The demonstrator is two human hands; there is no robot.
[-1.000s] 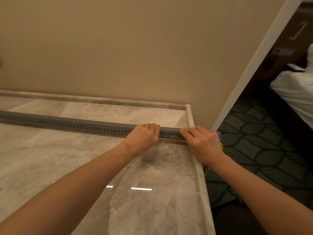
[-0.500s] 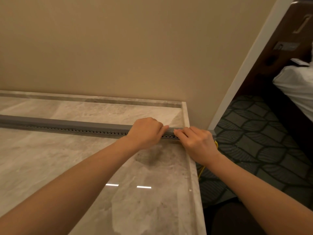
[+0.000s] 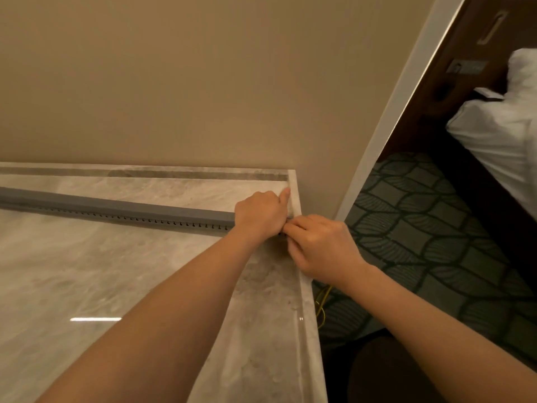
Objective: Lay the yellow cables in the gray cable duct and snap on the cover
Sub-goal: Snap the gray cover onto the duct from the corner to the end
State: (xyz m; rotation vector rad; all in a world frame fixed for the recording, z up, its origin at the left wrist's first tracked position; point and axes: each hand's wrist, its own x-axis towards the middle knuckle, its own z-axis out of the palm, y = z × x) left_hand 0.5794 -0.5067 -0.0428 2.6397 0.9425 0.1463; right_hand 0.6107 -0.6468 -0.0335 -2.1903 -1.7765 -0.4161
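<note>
A long gray plastic cable duct [image 3: 87,205] lies on a beige marble counter [image 3: 116,271]. The left hand [image 3: 260,215] grips its right end and the right hand [image 3: 322,248] pinches the tip, likely seating the gray cover [image 3: 180,211]. Thin yellow cables [image 3: 322,306] dangle below.

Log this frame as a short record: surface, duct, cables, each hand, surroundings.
surface: marble countertop against a beige wall
duct: gray cable duct lies along the countertop, slotted side toward the camera; top looks closed along the visible run
cables: yellow cables hang below the countertop's right edge
left hand: fingers curled over the duct near its right end
right hand: pinches the duct's end at the countertop edge
surroundings: patterned carpet, white bedding
</note>
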